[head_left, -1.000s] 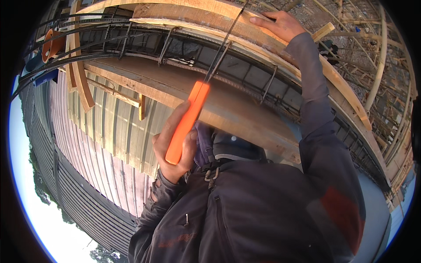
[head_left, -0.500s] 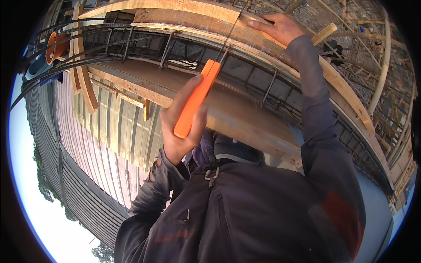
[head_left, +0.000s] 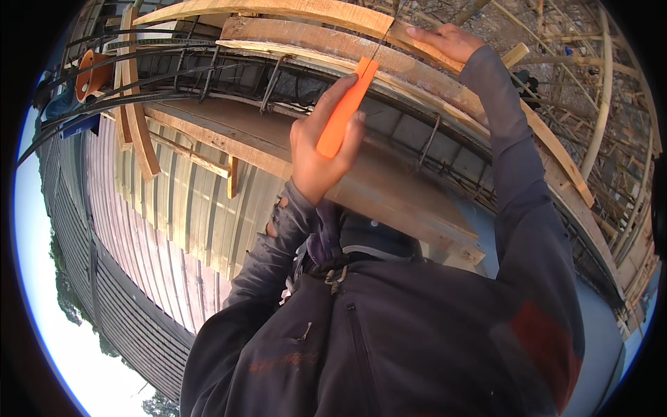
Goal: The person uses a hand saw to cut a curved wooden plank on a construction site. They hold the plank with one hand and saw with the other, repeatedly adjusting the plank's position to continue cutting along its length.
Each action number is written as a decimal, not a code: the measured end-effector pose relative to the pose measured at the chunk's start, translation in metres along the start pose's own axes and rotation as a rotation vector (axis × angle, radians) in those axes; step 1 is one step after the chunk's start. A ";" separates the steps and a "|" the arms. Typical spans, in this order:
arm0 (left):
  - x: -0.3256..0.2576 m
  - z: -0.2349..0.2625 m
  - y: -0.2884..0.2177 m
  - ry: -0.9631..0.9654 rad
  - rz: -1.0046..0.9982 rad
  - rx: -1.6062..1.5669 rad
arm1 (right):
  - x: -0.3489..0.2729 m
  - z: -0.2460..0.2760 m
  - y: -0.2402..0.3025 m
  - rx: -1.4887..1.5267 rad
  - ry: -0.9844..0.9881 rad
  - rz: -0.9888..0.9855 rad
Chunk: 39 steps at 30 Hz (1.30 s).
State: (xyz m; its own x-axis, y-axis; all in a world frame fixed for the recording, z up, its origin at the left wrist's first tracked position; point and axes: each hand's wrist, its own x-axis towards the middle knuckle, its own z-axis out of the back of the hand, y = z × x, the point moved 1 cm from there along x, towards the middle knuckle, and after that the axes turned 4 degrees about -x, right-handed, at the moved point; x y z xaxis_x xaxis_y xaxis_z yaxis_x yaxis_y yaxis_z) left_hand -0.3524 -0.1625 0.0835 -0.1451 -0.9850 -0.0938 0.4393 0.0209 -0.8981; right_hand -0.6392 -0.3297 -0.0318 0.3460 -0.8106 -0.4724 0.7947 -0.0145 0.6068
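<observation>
My left hand [head_left: 316, 156] is closed round the orange handle of a handsaw [head_left: 347, 108], fingers on both sides of the grip. The thin blade runs away from me and crosses a wooden strip [head_left: 299, 10] at the top of the view. Its far end is cut off by the picture's edge. Just right of the blade, my right hand [head_left: 455, 44] grips the same strip, thumb pointing toward the cut line. The fingers on the strip's far side are partly hidden. Nearer to me lies another long board [head_left: 292, 33], beneath the blade.
Dark steel rebar [head_left: 201, 73] runs along the near side of the boards. A wide plank [head_left: 215, 132] lies closer to me, above corrugated sheets [head_left: 198, 198]. An orange cone-shaped object [head_left: 92, 73] is at far left. Bamboo poles [head_left: 603, 104] and scattered timber lie at right, lower down.
My left hand has pushed the saw away from me and slightly right, so less blade shows on the near side. My right hand stays on the strip, and the view has shifted slightly.
</observation>
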 end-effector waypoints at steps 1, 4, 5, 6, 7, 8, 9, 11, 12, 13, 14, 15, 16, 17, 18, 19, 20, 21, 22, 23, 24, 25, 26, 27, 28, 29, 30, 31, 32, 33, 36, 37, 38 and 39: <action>0.011 -0.009 0.002 -0.036 -0.096 0.014 | -0.002 0.005 0.000 -0.044 -0.028 -0.029; 0.026 -0.022 0.008 -0.103 -0.216 -0.047 | -0.004 -0.006 -0.014 -0.133 -0.163 -0.051; 0.026 -0.020 0.009 -0.085 -0.165 -0.135 | -0.010 -0.018 -0.026 -0.139 -0.263 -0.021; 0.030 -0.017 0.011 -0.078 -0.118 -0.214 | -0.008 -0.021 -0.029 -0.148 -0.366 0.025; 0.030 -0.018 0.009 -0.114 -0.177 -0.206 | -0.017 -0.025 -0.016 -0.164 -0.374 0.073; 0.030 -0.020 0.009 -0.132 -0.208 -0.142 | -0.024 -0.026 -0.003 -0.265 -0.341 -0.001; 0.032 -0.023 0.009 -0.142 -0.244 -0.078 | -0.033 -0.022 0.015 -0.363 -0.314 -0.080; 0.028 -0.017 0.004 -0.139 -0.181 -0.033 | -0.033 -0.020 0.025 -0.464 -0.332 -0.127; 0.020 -0.008 -0.007 -0.102 -0.083 -0.053 | -0.030 -0.023 0.017 -0.457 -0.379 -0.114; 0.005 -0.001 -0.014 -0.068 0.020 -0.071 | -0.028 -0.026 0.007 -0.450 -0.420 -0.097; -0.019 0.011 -0.017 -0.084 -0.031 -0.057 | -0.023 -0.027 -0.002 -0.463 -0.477 -0.069; -0.050 0.026 -0.023 -0.083 -0.082 -0.040 | -0.023 -0.029 -0.014 -0.468 -0.534 -0.057; -0.085 0.046 -0.026 -0.050 -0.107 0.003 | -0.025 -0.030 -0.023 -0.475 -0.593 -0.047; -0.110 0.059 -0.025 -0.047 -0.130 0.047 | -0.023 -0.028 -0.018 -0.479 -0.522 -0.080; -0.109 0.056 -0.024 -0.045 -0.131 0.047 | -0.022 -0.023 -0.011 -0.472 -0.447 -0.108; -0.107 0.052 -0.018 -0.036 -0.131 0.033 | -0.025 -0.021 -0.006 -0.476 -0.367 -0.148; -0.098 0.047 -0.012 -0.024 -0.132 0.018 | -0.028 -0.020 -0.004 -0.469 -0.347 -0.168; -0.065 0.025 -0.008 -0.047 -0.179 0.062 | -0.026 -0.017 0.003 -0.464 -0.330 -0.162; -0.025 0.003 -0.001 -0.050 -0.177 0.048 | -0.028 -0.017 0.008 -0.461 -0.317 -0.176; 0.010 -0.015 0.006 -0.062 -0.169 0.037 | -0.028 -0.020 0.015 -0.471 -0.323 -0.155; 0.044 -0.026 0.018 -0.137 -0.235 0.003 | -0.026 -0.021 0.022 -0.485 -0.337 -0.141; 0.065 -0.032 0.027 -0.213 -0.305 -0.037 | -0.023 -0.018 0.025 -0.506 -0.353 -0.128; 0.058 -0.032 0.023 -0.173 -0.213 -0.069 | -0.024 -0.017 0.019 -0.492 -0.366 -0.113; 0.041 -0.025 0.013 -0.123 -0.118 -0.096 | -0.025 -0.018 0.009 -0.470 -0.377 -0.103; 0.023 -0.017 0.004 -0.074 -0.029 -0.118 | -0.020 -0.014 -0.005 -0.447 -0.396 -0.092; -0.009 -0.003 -0.001 -0.087 -0.072 -0.067 | -0.008 -0.011 -0.025 -0.424 -0.451 -0.065; -0.054 0.014 0.000 -0.070 -0.113 -0.001 | -0.001 -0.019 -0.049 -0.396 -0.502 -0.055; -0.093 0.031 0.002 -0.056 -0.165 0.063 | 0.004 -0.025 -0.074 -0.367 -0.555 -0.049; -0.122 0.042 0.002 -0.062 -0.205 0.151 | 0.007 -0.024 -0.064 -0.318 -0.491 -0.042; -0.118 0.039 0.004 -0.056 -0.199 0.105 | 0.000 -0.017 -0.046 -0.283 -0.426 -0.047; -0.055 0.011 0.002 -0.050 -0.165 0.009 | -0.009 -0.017 -0.029 -0.200 -0.360 -0.050; -0.009 -0.009 0.007 -0.079 -0.156 -0.004 | -0.008 -0.015 -0.021 -0.187 -0.367 -0.037; 0.036 -0.025 0.015 -0.077 -0.138 -0.047 | -0.007 -0.011 -0.009 -0.199 -0.339 -0.019; 0.067 -0.036 0.013 -0.054 -0.116 -0.094 | -0.006 -0.005 -0.006 -0.204 -0.309 -0.023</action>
State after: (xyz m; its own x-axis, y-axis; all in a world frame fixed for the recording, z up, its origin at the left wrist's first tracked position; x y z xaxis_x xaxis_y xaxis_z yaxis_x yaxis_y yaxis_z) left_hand -0.3881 -0.2217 0.0503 -0.1411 -0.9894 0.0334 0.3373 -0.0798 -0.9380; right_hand -0.6434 -0.3215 -0.0354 0.1843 -0.9505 -0.2501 0.8946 0.0568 0.4433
